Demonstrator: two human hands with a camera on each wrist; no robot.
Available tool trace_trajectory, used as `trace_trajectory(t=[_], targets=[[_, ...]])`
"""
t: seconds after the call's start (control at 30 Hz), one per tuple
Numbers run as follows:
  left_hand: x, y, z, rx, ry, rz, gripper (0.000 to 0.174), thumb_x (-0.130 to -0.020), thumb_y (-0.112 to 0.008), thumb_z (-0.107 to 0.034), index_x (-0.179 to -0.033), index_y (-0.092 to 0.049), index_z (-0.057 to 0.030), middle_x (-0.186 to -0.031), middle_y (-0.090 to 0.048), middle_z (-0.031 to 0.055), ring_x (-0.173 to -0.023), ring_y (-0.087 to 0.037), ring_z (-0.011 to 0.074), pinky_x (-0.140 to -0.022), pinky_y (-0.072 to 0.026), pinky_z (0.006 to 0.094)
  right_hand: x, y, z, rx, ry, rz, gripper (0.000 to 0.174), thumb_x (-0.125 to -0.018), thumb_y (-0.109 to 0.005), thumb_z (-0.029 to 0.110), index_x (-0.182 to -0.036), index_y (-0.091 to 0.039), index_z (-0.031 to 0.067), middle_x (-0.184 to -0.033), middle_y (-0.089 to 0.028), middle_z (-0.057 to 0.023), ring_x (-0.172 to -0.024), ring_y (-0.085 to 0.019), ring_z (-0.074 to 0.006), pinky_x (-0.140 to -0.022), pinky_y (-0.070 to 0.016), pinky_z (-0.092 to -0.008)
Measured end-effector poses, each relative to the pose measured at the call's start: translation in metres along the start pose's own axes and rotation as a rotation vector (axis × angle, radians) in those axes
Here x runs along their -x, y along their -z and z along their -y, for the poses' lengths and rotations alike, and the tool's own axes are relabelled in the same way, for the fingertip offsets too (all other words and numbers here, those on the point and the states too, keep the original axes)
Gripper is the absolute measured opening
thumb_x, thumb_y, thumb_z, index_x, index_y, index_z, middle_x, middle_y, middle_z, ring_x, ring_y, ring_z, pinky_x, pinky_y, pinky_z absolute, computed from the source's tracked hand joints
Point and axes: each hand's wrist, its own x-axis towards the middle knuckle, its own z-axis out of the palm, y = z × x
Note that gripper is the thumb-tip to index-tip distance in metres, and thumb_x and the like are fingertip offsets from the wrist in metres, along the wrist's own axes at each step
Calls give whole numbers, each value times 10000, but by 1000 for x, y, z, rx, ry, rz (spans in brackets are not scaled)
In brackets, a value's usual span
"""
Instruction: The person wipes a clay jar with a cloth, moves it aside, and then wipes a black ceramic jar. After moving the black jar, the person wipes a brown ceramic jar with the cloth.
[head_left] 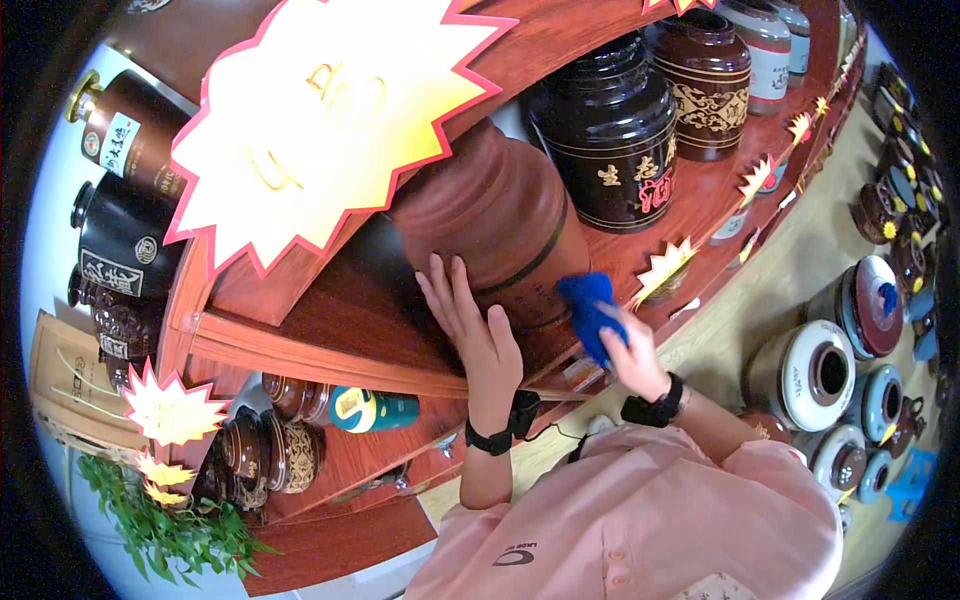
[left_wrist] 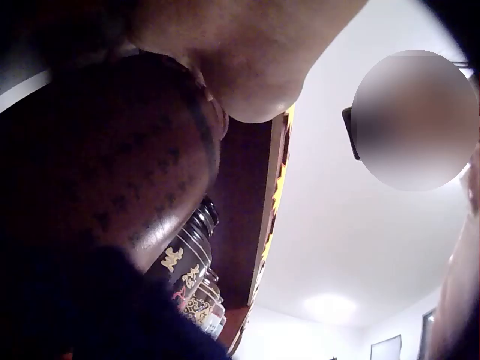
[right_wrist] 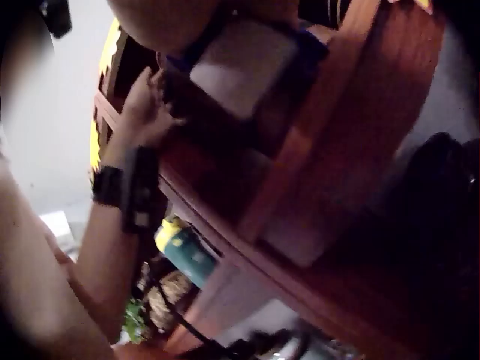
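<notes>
A matte reddish-brown clay jar (head_left: 490,215) with a dark band stands on the wooden shelf, tilted in the head view. My left hand (head_left: 482,335) rests against its side, fingers extended. From the right, my right hand (head_left: 640,362) grips a bunched blue cloth (head_left: 592,312) against the jar's lower wall. Dark lettering runs down the jar (left_wrist: 127,165) in the left wrist view, below the left hand (left_wrist: 251,67). In the right wrist view, the left hand (right_wrist: 142,109) shows beyond the dim, blurred cloth (right_wrist: 311,52).
Glossy black (head_left: 610,145) and brown (head_left: 705,90) jars share the shelf. A large starburst sign (head_left: 320,120) covers the upper left. Underneath, a teal container (head_left: 390,410) lies near patterned jars. Several pots, one with a white top (head_left: 800,375), stand on the floor at right.
</notes>
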Motion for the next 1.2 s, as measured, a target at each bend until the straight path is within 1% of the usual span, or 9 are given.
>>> trace_trajectory(t=[0.07, 0.23, 0.3, 0.37, 0.47, 0.83, 0.97, 1.03, 1.2], targets=[[0, 0, 0, 8, 3, -1, 558, -1008, -308, -329, -1467, -256, -16, -1551, -176, 203, -1437, -91, 422, -1155, -72, 520, -23, 7, 17, -233, -233, -107, 348, -967, -524, 144, -1274, -522, -20, -1112, -632, -152, -1004, -593, -190, -907, -458, -323], [-1, 1, 0, 8, -12, -3, 556, -1004, -325, -317, -1467, -255, -19, -1550, -175, 205, -1436, -91, 424, -1155, -71, 525, -130, 29, 58, -119, 179, -191, 384, -987, -490, 182, -1294, -501, -49, -1284, -570, -142, -1193, -522, -210, -1038, -361, -309], [-1, 0, -1, 12, -13, -5, 559, -1003, -328, -318, -1466, -254, -14, -1549, -175, 208, -1435, -89, 428, -1153, -71, 529, -164, 25, 61, -335, 67, -52, 342, -992, -491, 187, -1261, -538, -18, -1276, -570, -108, -1176, -504, -182, -1030, -358, -316], [-1, -1, -1, 10, -9, -7, 563, -1002, -329, -320, -1464, -253, -7, -1548, -172, 213, -1433, -86, 433, -1152, -71, 532, -179, 7, 63, -225, 137, -16, 297, -987, -496, 172, -1205, -563, -18, -1214, -596, -113, -1116, -539, -211, -995, -385, -323], [-2, -6, -6, -27, 8, -40, 574, -999, -338, -324, -1459, -254, 9, -1546, -168, 222, -1430, -82, 440, -1150, -71, 536, -185, -8, 40, -62, 431, -181, 273, -978, -509, 164, -1149, -573, -39, -1156, -614, -142, -1083, -563, -256, -982, -396, -328], [-3, -10, -9, -32, -6, -68, 587, -990, -357, -325, -1450, -255, 24, -1536, -170, 237, -1426, -83, 450, -1147, -70, 549, -143, -7, 43, -77, 243, -279, 251, -944, -553, 107, -1125, -581, -64, -1104, -631, -223, -1049, -610, -322, -941, -442, -349], [-4, -12, -9, -33, 11, -77, 589, -986, -363, -322, -1451, -252, 22, -1537, -171, 234, -1425, -86, 451, -1146, -71, 551, -98, -20, 19, 46, 158, -352, 295, -912, -587, 76, -1166, -568, -73, -1193, -587, -271, -1203, -527, -387, -1023, -393, -389], [-4, -13, -8, -39, 0, -82, 587, -986, -362, -321, -1452, -251, 20, -1537, -173, 231, -1425, -89, 451, -1146, -76, 551, -70, -20, 18, 123, 180, -276, 407, -879, -600, 33, -1277, -532, -19, -1285, -533, -256, -1283, -450, -382, -1059, -355, -397], [-3, -14, -5, -56, -12, -94, 586, -986, -365, -326, -1450, -261, 17, -1538, -184, 220, -1424, -104, 446, -1148, -83, 546, -10, -25, -6, 205, 117, -57, 427, -873, -598, 28, -1296, -539, 29, -1287, -538, -221, -1273, -444, -395, -1061, -360, -429]])
